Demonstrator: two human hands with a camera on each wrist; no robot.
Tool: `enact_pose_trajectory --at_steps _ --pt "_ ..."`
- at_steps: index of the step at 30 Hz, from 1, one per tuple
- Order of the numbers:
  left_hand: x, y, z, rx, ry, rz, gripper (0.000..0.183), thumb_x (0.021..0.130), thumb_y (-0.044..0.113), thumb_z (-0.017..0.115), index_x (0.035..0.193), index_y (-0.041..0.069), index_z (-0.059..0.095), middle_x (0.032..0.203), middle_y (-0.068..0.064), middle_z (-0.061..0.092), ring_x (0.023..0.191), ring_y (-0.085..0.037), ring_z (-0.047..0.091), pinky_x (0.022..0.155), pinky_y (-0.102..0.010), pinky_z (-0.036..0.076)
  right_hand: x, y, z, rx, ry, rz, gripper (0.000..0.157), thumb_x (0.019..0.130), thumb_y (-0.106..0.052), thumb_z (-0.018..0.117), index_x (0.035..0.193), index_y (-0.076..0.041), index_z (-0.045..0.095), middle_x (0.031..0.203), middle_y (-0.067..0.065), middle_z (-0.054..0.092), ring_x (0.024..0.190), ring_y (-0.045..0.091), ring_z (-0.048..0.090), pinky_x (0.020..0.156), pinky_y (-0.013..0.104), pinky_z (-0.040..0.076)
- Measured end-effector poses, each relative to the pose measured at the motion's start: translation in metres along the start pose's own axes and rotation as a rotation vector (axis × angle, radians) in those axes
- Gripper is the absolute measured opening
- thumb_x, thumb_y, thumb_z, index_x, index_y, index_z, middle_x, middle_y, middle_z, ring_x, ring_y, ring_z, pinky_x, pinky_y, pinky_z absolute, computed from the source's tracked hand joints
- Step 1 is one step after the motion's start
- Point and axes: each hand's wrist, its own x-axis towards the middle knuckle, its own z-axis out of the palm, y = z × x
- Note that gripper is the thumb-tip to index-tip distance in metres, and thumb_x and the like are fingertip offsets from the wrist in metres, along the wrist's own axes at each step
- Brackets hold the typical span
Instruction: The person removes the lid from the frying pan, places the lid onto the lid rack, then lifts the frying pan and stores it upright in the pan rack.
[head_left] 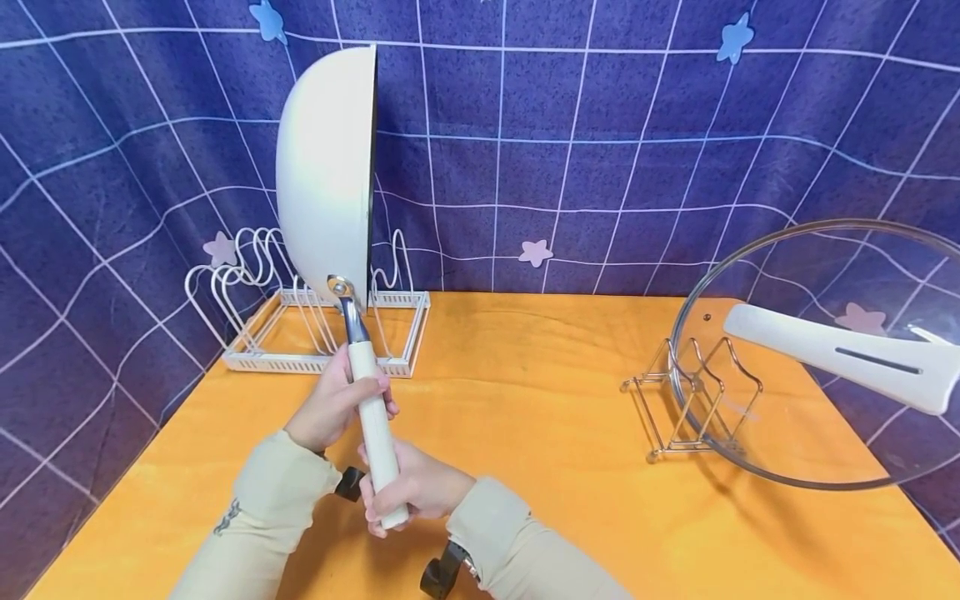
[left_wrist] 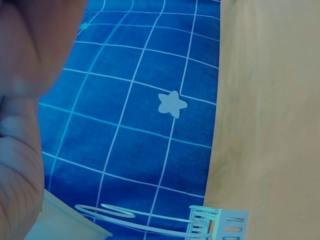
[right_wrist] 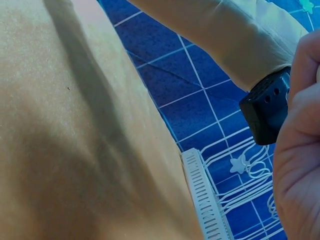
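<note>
A white wok (head_left: 322, 167) stands on edge over the white wire rack (head_left: 281, 362) at the left, its dark rim facing right. Its long pale handle (head_left: 378, 442) slants down toward me. My left hand (head_left: 330, 408) grips the handle just below its metal neck, while my right hand (head_left: 420, 487) wraps round the handle's lower end. In the left wrist view, part of the wok (left_wrist: 62, 222) shows under my left hand (left_wrist: 20, 165). The right wrist view has my right hand (right_wrist: 302, 150) at its edge, the handle mostly hidden. The wok's bottom edge overlaps the rack's wires.
At the right, a large glass lid (head_left: 795, 454) with a white handle (head_left: 832, 346) stands upright in a small metal wire rack (head_left: 705, 408). An orange cloth (head_left: 525, 375) covers the table. Behind it hangs a blue gridded curtain (head_left: 562, 150) with star shapes.
</note>
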Motion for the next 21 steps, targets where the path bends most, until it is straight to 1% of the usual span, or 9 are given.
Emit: enact_pose_trajectory --at_steps 4,8,14,21 --pt "0.0 -0.001 0.0 0.005 0.007 -0.022 0.028 0.088 -0.007 0.046 0.108 0.004 0.029 0.078 0.001 0.062 0.063 -0.014 0.066 0.065 -0.029 0.059 0.001 0.003 0.002 0.057 0.001 -0.017 0.044 0.07 0.013 0.047 0.098 -0.015 0.028 0.063 -0.003 0.056 0.049 0.012 0.056 0.042 0.02 0.035" --pt "-0.001 -0.001 -0.001 0.009 0.007 -0.024 0.03 0.088 -0.008 0.046 0.109 0.003 0.029 0.076 0.001 0.062 0.061 -0.014 0.065 0.063 -0.029 0.059 0.003 0.006 0.005 0.116 -0.022 -0.049 0.047 0.068 0.015 0.045 0.098 -0.016 0.027 0.061 0.0 0.056 0.048 0.013 0.055 0.044 0.021 0.035" --pt "0.0 -0.001 -0.001 0.019 -0.005 -0.012 0.03 0.086 -0.008 0.047 0.107 0.003 0.028 0.075 0.001 0.061 0.06 -0.013 0.065 0.062 -0.029 0.059 0.005 0.009 0.006 0.139 -0.024 -0.077 0.046 0.066 0.015 0.045 0.096 -0.016 0.028 0.059 -0.002 0.056 0.046 0.013 0.052 0.044 0.022 0.034" --pt "-0.002 -0.003 0.003 0.072 0.017 -0.041 0.03 0.085 -0.008 0.049 0.106 0.001 0.029 0.076 -0.002 0.058 0.06 -0.014 0.063 0.061 -0.031 0.059 0.004 0.019 0.004 0.185 -0.064 -0.1 0.043 0.067 0.01 0.045 0.096 -0.018 0.03 0.061 -0.004 0.055 0.047 0.013 0.052 0.045 0.024 0.034"
